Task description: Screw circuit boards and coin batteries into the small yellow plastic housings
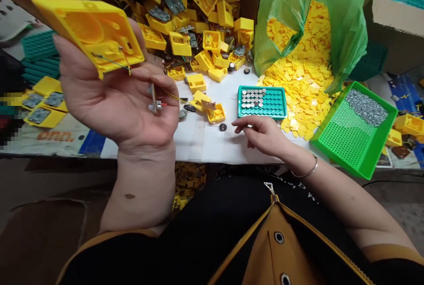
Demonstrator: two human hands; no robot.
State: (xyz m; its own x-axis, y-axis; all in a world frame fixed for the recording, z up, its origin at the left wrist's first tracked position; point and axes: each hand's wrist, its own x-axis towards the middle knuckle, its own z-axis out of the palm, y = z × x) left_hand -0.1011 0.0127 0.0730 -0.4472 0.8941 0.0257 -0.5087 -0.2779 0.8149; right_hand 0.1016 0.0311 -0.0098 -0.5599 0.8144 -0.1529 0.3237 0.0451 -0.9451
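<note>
Fingers of our left hand grip a yellow casing, raised above the worktop with its open side towards us; a small metal-tipped part sits against them too. Our right hand is relaxed, loosely bent just beside the near edge of a teal tray, nothing visible in it.

The casing looks partway finished to us: wires run inside, yet it stands uncovered, the small part outside it. Silver discs fill some of the tray's left cups; the right-hand cups are bare.

For moving, we have the white strip between our hands, where a black round part lies. Heaped yellow casings bound the far side, and a green basket juts over the worktop's front edge.
</note>
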